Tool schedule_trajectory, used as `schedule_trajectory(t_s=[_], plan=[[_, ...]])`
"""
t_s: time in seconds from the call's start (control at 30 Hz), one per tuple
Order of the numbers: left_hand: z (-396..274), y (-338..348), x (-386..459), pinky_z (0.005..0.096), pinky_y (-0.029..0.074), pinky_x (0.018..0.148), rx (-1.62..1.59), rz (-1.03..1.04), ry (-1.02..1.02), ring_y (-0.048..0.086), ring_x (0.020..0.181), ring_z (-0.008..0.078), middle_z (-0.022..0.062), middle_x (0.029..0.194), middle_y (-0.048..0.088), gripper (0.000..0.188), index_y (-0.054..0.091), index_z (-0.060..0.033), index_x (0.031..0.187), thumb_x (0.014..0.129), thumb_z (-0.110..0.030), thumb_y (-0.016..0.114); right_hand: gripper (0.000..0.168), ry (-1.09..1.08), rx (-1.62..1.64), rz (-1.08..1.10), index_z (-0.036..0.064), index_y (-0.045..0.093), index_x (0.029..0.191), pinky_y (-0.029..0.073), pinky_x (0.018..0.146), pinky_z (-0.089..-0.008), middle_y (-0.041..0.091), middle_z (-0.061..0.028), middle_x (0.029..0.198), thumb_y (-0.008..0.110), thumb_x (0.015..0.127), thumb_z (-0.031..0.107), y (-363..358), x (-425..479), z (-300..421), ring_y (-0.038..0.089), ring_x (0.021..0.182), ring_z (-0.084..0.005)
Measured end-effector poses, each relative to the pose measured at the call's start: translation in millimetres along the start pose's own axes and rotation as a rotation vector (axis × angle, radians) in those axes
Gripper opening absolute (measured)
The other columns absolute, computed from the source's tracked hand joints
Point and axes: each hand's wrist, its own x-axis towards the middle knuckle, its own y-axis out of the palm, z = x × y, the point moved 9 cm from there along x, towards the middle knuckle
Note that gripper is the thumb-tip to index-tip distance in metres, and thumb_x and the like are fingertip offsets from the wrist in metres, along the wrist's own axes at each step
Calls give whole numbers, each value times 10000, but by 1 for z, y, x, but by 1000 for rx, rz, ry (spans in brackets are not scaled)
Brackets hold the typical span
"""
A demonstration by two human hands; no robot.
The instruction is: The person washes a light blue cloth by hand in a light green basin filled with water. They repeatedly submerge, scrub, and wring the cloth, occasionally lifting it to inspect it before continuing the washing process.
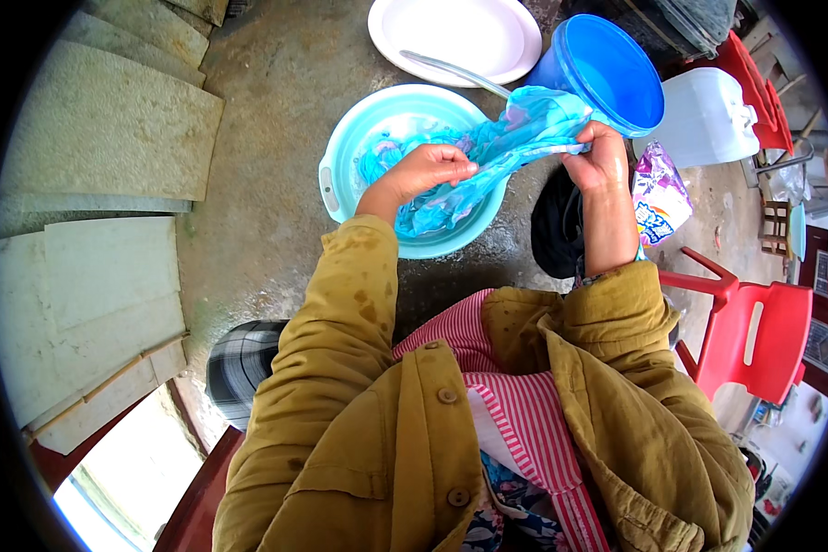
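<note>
A wet blue cloth with pale pink and purple patches (497, 141) lies partly in a light turquoise plastic basin (345, 124) on the floor. My right hand (600, 162) grips an edge of it, raised beyond the basin's right side. Over the basin, my left hand (424, 172) has thumb and fingertips pinched on the cloth. Between the hands the fabric is stretched out in folds, and its lower part bunches in the basin. Some water and suds show at the basin's far side. The grip of the left fingers is partly hidden.
Behind the basin stand a pale oval tub (448, 34), a blue bucket (610, 72) and a white plastic jerrycan (707, 117). A grey hose (448, 65) reaches towards the cloth. On the right are a detergent bag (659, 196) and a red plastic chair (752, 331). Stone slabs (121, 121) line the left.
</note>
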Motion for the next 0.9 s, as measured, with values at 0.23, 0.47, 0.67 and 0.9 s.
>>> schedule_trajectory(t_s=[0.23,0.47,0.67,0.9], plan=[[26,-3,12,255,476,701,-13,-184,-38,604,741,127,24,840,620,205,633,-48,973,842,-205,637,361,25,10,-3,-62,535,909,410,918,-526,582,-170,970,427,564,-64,2,-2,-4,550,948,-364],[6,-19,19,269,484,741,99,-388,199,600,821,128,58,930,644,217,647,-44,994,817,-170,659,357,42,7,18,-53,539,914,417,914,-515,583,-164,967,434,573,-61,6,-7,-4,557,939,-353],[4,14,16,262,484,664,120,-181,10,603,753,119,42,935,643,317,621,-57,1073,799,-203,686,354,48,6,26,-45,543,921,419,910,-497,589,-160,973,442,582,-52,9,-11,-5,560,937,-342],[12,28,6,240,455,603,142,25,-181,556,648,98,29,884,629,340,615,-53,1025,769,-250,721,322,32,1,-4,-72,526,908,447,843,-472,575,-181,939,425,604,-36,19,-18,-6,561,894,-345]])
